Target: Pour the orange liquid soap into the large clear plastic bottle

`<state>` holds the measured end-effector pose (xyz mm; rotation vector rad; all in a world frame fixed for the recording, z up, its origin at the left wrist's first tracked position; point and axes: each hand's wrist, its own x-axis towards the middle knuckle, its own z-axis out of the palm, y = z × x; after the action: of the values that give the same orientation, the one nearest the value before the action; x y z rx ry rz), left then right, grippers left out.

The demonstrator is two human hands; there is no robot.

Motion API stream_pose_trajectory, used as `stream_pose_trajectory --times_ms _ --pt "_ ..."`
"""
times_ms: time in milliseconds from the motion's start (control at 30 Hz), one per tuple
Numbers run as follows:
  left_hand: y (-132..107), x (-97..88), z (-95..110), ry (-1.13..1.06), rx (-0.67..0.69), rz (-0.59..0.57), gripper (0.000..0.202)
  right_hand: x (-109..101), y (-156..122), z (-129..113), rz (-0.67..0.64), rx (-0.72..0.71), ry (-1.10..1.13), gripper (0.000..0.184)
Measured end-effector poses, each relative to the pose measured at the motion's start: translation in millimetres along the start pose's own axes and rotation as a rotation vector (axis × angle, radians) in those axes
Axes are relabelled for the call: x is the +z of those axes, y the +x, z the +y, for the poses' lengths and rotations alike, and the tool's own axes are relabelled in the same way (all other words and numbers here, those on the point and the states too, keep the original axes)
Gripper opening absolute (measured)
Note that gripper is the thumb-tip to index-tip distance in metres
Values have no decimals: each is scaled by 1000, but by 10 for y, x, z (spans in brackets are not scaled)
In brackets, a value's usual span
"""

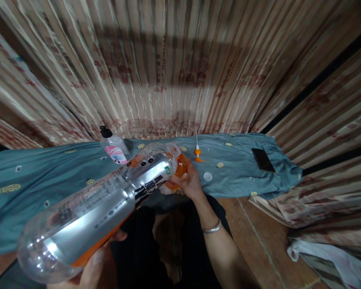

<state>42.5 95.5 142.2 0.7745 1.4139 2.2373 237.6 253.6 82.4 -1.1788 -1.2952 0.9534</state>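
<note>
Item count

Bottles: two; one large silver-labelled clear bottle (108, 200), one black-topped bottle (114, 147) near the far edge of the teal cloth (63, 176). Translucent orange container (181, 163), partly hidden: one. Orange pump dispenser (197, 152), far edge: one. White disc (207, 176): one. Smartphone (262, 160), right end: one.

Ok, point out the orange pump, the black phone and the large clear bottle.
Orange pump (197, 152), head view: orange collar.
Black phone (262, 160), head view: its upper face.
Large clear bottle (100, 212), head view: silver label.
</note>
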Motion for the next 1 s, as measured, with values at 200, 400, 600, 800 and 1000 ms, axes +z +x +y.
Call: stream_pose_trajectory --times_ms 200,400,600,800,1000 --pt "14 22 12 -29 3 -14 87 -1 4 -16 0 2 11 69" --pt "4 8 11 -30 -3 -4 81 -9 6 -25 -21 3 6 74" --pt "-27 40 39 -39 -30 16 81 4 1 -6 -22 -4 35 71" --pt "-23 57 53 -35 -27 28 83 -7 7 -13 -29 -12 46 68" --pt "-30 25 21 -35 -43 22 85 -11 8 8 -10 0 -5 72"
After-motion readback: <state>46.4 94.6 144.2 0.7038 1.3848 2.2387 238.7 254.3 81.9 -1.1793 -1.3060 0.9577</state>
